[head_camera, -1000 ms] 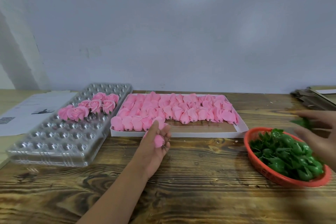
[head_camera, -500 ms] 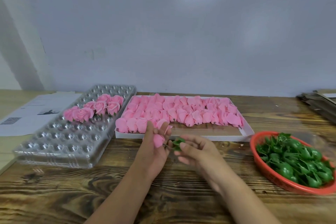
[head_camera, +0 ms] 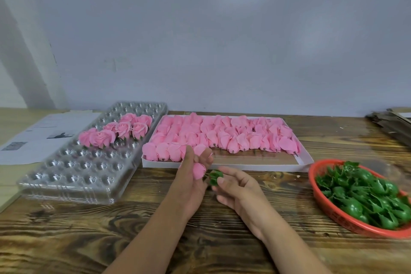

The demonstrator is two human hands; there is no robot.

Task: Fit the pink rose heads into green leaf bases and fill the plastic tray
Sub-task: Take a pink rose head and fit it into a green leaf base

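My left hand grips a pink rose head above the wooden table, just in front of the white box. My right hand pinches a green leaf base right beside that rose head, the two nearly touching. The clear plastic tray lies at the left, with several finished pink roses in its far rows and the near cells bare. A white box behind my hands holds several loose pink rose heads. A red basket at the right holds several green leaf bases.
Printed paper sheets lie at the far left beside the tray. A stack of cardboard pieces sits at the far right edge. A pale wall closes off the back of the table.
My right hand left the red basket with a green leaf base and came to the middle beside the rose head in my left hand. The left hand stayed put.
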